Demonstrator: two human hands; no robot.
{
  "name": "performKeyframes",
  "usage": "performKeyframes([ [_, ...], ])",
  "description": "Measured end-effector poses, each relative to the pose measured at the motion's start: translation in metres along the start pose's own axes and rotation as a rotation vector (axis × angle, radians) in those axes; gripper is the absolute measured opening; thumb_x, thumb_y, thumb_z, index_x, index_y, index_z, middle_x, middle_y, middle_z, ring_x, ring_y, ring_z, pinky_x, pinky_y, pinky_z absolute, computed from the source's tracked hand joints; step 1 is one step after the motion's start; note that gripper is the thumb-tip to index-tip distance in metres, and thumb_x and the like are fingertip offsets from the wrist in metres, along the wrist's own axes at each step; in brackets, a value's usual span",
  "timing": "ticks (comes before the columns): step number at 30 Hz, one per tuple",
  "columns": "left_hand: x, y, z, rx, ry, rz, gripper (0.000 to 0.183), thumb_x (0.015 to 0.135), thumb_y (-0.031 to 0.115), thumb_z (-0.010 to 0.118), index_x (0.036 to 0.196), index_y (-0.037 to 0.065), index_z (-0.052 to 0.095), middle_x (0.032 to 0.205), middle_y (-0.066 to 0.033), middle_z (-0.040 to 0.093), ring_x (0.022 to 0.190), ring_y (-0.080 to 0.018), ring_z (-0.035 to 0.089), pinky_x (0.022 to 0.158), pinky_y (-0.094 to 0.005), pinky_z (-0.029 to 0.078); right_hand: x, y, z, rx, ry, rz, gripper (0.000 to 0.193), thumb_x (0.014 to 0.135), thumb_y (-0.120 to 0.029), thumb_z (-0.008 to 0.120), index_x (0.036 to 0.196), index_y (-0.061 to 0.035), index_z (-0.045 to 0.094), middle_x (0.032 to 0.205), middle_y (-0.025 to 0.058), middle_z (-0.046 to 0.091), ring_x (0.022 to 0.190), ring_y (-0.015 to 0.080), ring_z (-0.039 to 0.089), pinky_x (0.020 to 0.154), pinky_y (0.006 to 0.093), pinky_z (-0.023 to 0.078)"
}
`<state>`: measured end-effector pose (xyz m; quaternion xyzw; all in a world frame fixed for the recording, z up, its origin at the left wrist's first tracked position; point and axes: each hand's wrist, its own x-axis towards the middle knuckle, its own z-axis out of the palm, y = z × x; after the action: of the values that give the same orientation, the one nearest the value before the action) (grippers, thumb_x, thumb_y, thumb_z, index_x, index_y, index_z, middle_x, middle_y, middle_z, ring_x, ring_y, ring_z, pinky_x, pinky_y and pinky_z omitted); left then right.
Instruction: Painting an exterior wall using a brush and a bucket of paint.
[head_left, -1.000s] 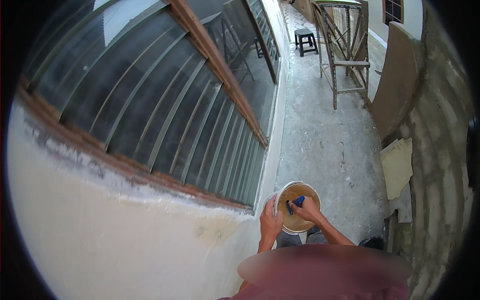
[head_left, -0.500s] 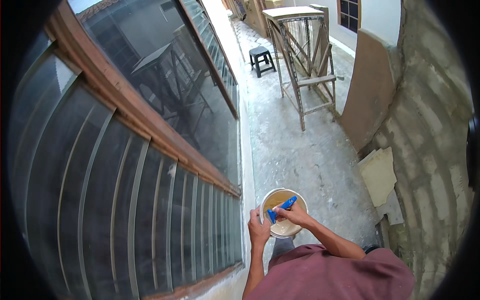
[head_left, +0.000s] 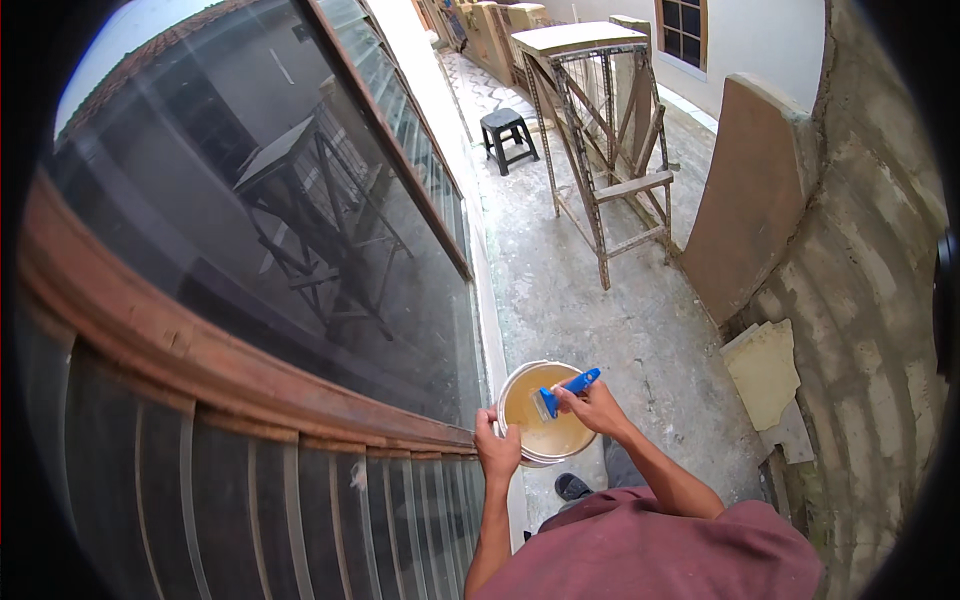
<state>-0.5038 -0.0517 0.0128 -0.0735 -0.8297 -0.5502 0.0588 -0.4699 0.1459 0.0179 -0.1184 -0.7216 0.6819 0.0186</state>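
Observation:
My left hand [head_left: 497, 445] grips the left rim of a white bucket [head_left: 530, 457], thumb inside the wall and fingers outside. A pale yellowish coating, likely paint, covers the bucket's inside. In my right hand [head_left: 592, 406] is a paintbrush [head_left: 548, 402] with a blue handle. Its bristles point left, over the bucket's opening near the inner wall; I cannot tell whether they touch it. The brush handle sticks out past my fingers toward the upper right.
A wood-framed window with glass louvres [head_left: 330, 500] runs along my left. Ahead stand a tall scaffold stand [head_left: 600, 190] and a black stool [head_left: 508, 138]. On the right, a brown panel [head_left: 745, 200] and a broken cream board [head_left: 762, 372] lean by a rough wall [head_left: 860, 330].
The bucket has shifted slightly left and up in view, tilting so more of its inside shows. The brush has turned and its bristles show more clearly. A sandalled foot now shows below.

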Motion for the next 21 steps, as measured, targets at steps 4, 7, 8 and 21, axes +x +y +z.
performKeyframes([
  [4,0.052,0.019,0.016,0.083,-0.049,0.020,0.019,0.072,0.001,0.058,0.089,-0.002,0.049,0.101,-0.0237,0.066,0.097,-0.0347,0.064,0.088,-0.0396,0.047,0.056,-0.021,-0.009,-0.266,-0.059,-0.197,0.022,0.086,-0.021,0.066,0.094,-0.0010,0.068,0.083,0.0160,0.066,0.071,0.0261,0.067,0.065,0.0346,0.052],
  [7,0.097,0.024,0.038,0.089,-0.070,0.082,0.018,0.071,-0.001,0.055,0.087,-0.002,0.046,0.109,-0.0256,0.065,0.100,-0.0348,0.065,0.089,-0.0389,0.047,0.121,0.016,0.000,-0.576,-0.010,-0.313,0.018,0.083,-0.017,0.065,0.090,-0.0009,0.067,0.085,0.0184,0.064,0.075,0.0352,0.066,0.065,0.0409,0.052],
  [8,0.111,0.022,0.045,0.097,-0.072,0.101,0.018,0.071,-0.001,0.055,0.087,-0.002,0.046,0.110,-0.0258,0.065,0.100,-0.0348,0.065,0.088,-0.0390,0.047,0.139,0.024,0.007,-0.583,0.047,-0.249,0.016,0.082,-0.017,0.064,0.085,-0.0011,0.066,0.082,0.0202,0.062,0.079,0.0404,0.061,0.072,0.0476,0.049],
  [21,0.326,0.025,0.134,0.106,-0.002,0.062,0.013,0.071,-0.006,0.055,0.083,-0.003,0.051,0.110,-0.0254,0.065,0.105,-0.0293,0.064,0.093,-0.0358,0.045,0.377,0.000,-0.049,-0.537,-0.057,-0.268,0.020,0.081,-0.016,0.060,0.081,0.0042,0.065,0.084,0.0274,0.063,0.077,0.0451,0.063,0.071,0.0518,0.052],
])
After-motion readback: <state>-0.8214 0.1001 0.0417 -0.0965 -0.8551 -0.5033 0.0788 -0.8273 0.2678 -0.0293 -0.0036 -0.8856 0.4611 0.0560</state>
